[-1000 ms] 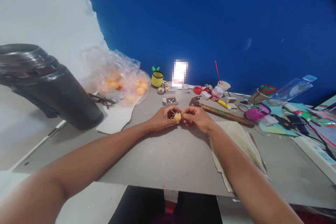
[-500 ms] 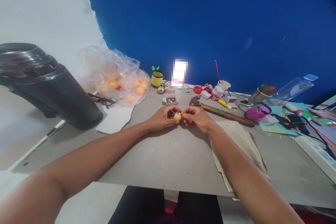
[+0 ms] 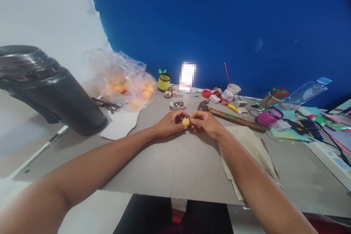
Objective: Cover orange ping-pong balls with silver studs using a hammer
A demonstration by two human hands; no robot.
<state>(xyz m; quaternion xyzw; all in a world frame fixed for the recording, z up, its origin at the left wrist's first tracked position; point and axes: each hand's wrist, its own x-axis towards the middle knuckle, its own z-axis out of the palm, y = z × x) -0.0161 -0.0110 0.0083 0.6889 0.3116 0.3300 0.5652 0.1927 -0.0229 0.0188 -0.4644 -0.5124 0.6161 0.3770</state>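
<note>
My left hand is closed around a small orange ball, perhaps a ping-pong ball, with shiny metal studs on its upper part. At the ball's right side my right hand makes a pinch, thumb and index fingertips together; whatever lies between them is too small to make out. Just beyond the hands sits a small open box of shiny metal tacks. Behind it rest several metallic-covered balls.
A large dark thermos and clear bags of orange balls stand left. Rightward lie a hammer, a cream cloth, a glue tube and a power strip. A yellow mesh cup and glowing screen are behind.
Almost nothing differs. Both hands stay at the ball, which appears turned very slightly.
</note>
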